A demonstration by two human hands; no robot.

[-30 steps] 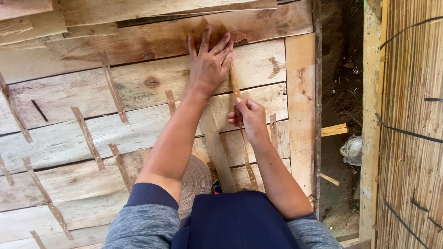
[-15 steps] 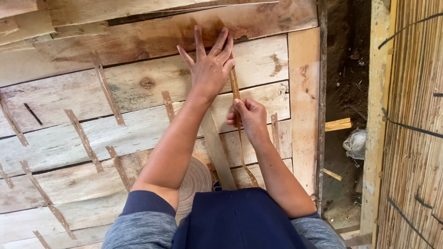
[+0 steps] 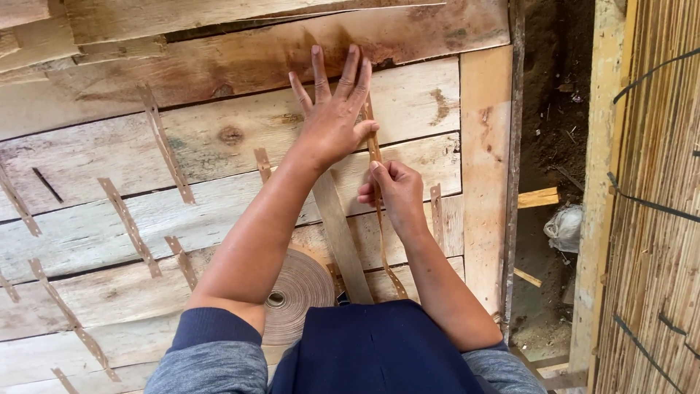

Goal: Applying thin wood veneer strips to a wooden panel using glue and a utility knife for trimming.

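The left hand point(image 3: 332, 120) lies flat on the wooden board panel point(image 3: 219, 168), with its fingers spread wide and pointing away from the person. Its thumb presses on the top part of a thin brown paper tape strip point(image 3: 377, 190). The hand holds nothing inside it; it only pushes down.

The right hand point(image 3: 390, 191) sits just below the left hand, very near it. It is closed, and its thumb and fingers pinch the same tape strip. The strip runs from under the left thumb, through the right hand, and hangs down past the wrist toward the person's dark blue top.

Below the left arm, close to the person's body, lies a round roll of brown tape point(image 3: 295, 292). A wider flat band of tape point(image 3: 341, 241) runs up from it between the two arms.

Many short pieces of tape point(image 3: 166, 142) are already stuck across the cracks between the boards, out to the left of the left hand.

To the right of the right hand, past the panel's edge, a bamboo screen point(image 3: 656, 219) stands over bare dirt.
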